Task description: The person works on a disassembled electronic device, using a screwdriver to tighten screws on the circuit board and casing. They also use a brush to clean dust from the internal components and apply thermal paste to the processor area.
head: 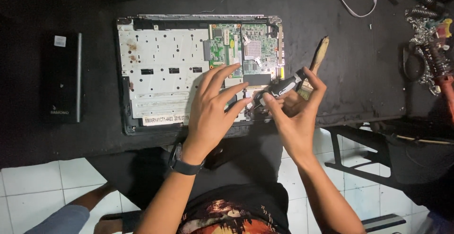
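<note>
Two hands are all we count at work in the head view, both ours, over one opened grey laptop chassis (163, 70) lying on the black worktable (359, 68). Our left hand (215, 104) is released, fingers spread flat on the chassis metal plate, with one black wristwatch (182, 164) on that wrist. Our right hand (295, 108) is clenched around one small black-and-silver handled tool (280, 88), whose tip meets the chassis near the front edge, just beside the left fingertips. One green circuit board (246, 47) shows in the chassis's upper right part. One wooden-handled brush (316, 63) lies just behind the right hand (its bristles are partly covered). One white rectangular label sits along the plate's lower left edge. One flat black box (64, 78) with a small pale sticker at its top lies well apart at the left. Tangled cables and tools at the right edge are cut off and hard to make out.
</note>
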